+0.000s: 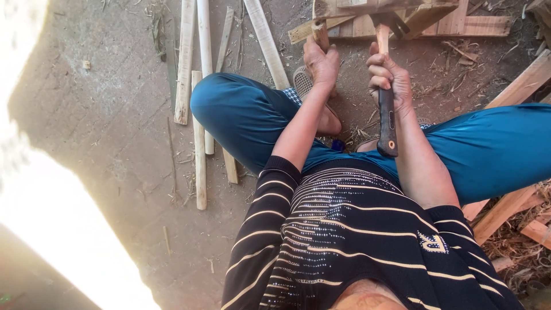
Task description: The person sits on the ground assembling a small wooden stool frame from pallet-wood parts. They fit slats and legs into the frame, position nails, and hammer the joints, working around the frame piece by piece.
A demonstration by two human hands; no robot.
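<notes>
Hammer (387, 109): handle of pale bare wood above, dark smooth grip below, slightly glossy. Short stick (319, 33): raw, rough wood. Slats (199, 138) on ground: pale, unfinished, matt wood. Floor (103, 115): matt, dusty, strewn with wood shavings. Trousers (241, 115): smooth teal cloth. Top (344, 241): dark knit, glittering stripes.

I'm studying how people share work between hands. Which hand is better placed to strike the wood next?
Right. The right hand already grips the hammer by its handle, head up at the wood frame. The left hand is busy holding a stick against that frame, so it probably steadies.
</notes>
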